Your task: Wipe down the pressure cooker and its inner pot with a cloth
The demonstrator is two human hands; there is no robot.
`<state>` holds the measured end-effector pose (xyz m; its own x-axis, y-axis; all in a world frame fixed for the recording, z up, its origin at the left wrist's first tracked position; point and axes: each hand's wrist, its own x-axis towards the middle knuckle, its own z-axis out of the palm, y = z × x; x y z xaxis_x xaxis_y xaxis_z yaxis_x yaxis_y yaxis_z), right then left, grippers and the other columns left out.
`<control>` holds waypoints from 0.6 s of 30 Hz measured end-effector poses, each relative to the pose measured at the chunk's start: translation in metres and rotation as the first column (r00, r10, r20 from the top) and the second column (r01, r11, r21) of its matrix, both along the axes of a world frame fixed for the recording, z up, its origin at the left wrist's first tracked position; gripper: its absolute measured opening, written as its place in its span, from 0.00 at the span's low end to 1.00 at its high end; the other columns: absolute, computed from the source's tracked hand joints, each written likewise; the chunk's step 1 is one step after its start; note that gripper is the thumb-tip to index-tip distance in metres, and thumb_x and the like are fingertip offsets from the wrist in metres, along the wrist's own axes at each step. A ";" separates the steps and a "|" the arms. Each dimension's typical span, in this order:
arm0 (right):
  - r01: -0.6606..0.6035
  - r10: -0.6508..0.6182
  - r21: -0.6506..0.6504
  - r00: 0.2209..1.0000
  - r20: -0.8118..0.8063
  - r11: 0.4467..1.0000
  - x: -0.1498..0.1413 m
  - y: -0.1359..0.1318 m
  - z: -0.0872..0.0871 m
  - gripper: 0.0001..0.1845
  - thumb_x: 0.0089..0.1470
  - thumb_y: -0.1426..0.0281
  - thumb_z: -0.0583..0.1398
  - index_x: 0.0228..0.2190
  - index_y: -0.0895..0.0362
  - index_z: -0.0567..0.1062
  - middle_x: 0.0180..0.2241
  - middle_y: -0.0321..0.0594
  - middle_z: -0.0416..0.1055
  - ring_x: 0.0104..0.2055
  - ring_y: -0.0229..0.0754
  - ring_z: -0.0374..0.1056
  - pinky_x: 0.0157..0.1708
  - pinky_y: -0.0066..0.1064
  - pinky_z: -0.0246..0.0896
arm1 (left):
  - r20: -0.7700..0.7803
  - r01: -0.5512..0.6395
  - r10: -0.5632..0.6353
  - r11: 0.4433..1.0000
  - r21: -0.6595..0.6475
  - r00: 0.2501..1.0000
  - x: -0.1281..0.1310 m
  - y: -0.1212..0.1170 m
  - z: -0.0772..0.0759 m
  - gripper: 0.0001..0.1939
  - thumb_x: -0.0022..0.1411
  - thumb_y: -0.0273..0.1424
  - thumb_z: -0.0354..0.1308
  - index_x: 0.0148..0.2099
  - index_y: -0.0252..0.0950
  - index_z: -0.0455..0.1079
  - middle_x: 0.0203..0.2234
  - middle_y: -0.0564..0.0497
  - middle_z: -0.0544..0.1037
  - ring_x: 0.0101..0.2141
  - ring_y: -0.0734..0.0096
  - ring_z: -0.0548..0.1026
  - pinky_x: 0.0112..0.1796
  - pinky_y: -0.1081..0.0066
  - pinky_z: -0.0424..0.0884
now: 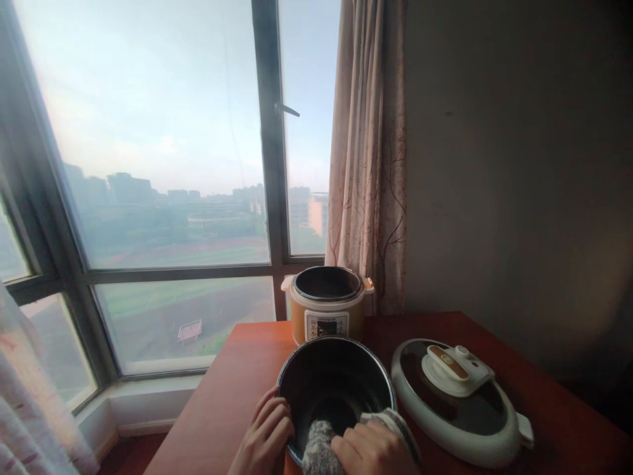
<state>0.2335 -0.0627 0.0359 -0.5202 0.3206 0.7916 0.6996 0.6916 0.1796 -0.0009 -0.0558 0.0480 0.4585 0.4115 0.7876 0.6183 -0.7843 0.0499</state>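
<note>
A dark inner pot [336,382] stands on the red-brown table [237,389] right in front of me. My left hand [264,432] grips the pot's near left rim, fingers curled over the edge. My right hand [370,452] is closed on a grey cloth [319,448] that hangs over the near rim into the pot. Behind the pot stands a tan electric pressure cooker [327,310], open, with no lid on it. Its white lid [457,396] with a brown handle lies flat on the table to the right of the pot.
The table stands in a corner: a large window [163,165] to the left and back, a patterned curtain [368,158] behind the cooker, a dark wall [519,165] on the right. A pale curtain [30,409] hangs at the lower left.
</note>
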 end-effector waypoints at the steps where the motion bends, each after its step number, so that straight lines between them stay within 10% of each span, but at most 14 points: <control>1: -0.027 0.029 -0.043 0.999 0.044 0.999 0.004 0.002 0.003 0.10 0.61 0.73 0.56 0.27 0.52 0.65 0.20 0.29 0.68 0.21 0.37 0.62 0.26 0.33 0.45 | -0.012 0.010 -0.010 1.000 -0.012 1.000 -0.006 0.003 0.001 0.13 0.64 0.18 0.43 0.34 0.40 0.59 0.28 0.52 0.72 0.37 0.70 0.74 0.55 0.61 0.70; 8: -0.116 0.189 -0.404 0.971 0.146 0.907 0.037 0.006 0.031 0.07 0.54 0.68 0.65 0.33 0.52 0.70 0.31 0.30 0.75 0.34 0.39 0.70 0.37 0.29 0.55 | -0.081 -0.019 0.017 0.999 -0.030 0.997 -0.038 0.033 -0.001 0.12 0.64 0.19 0.45 0.34 0.39 0.64 0.38 0.49 0.79 0.52 0.65 0.74 0.54 0.61 0.72; 18: -0.142 0.167 -0.253 0.983 0.080 0.957 0.025 0.014 0.003 0.08 0.59 0.66 0.62 0.30 0.53 0.69 0.26 0.29 0.72 0.28 0.37 0.66 0.32 0.30 0.51 | 0.009 -0.181 0.185 0.970 -0.164 0.983 -0.040 0.034 -0.019 0.14 0.61 0.18 0.48 0.41 0.39 0.70 0.62 0.41 0.70 0.62 0.60 0.68 0.54 0.62 0.74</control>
<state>0.2590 -0.0484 0.0393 -0.6505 0.4080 0.6406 0.5683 0.8210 0.0541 -0.0409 -0.0217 0.0291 0.3455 0.6098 0.7133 0.7479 -0.6381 0.1832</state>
